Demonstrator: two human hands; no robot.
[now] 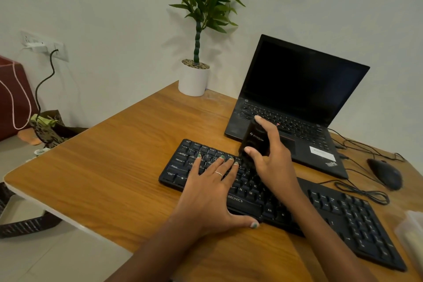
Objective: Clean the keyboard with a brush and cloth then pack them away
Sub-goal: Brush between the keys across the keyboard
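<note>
Two hands busy: left hand (209, 181) flat steadying keyboard (263, 197), right hand (269, 155) gripping brush (254, 142); hard strokes may dislodge keycaps.

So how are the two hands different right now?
The left hand lies flat on the keyboard with fingers straight, pressing it down; the right hand is raised above the keys. The left hand holds nothing; the right hand grips a black brush between thumb and fingers. The left hand wears a ring; none shows on the right. Both are over the same keyboard.
</note>
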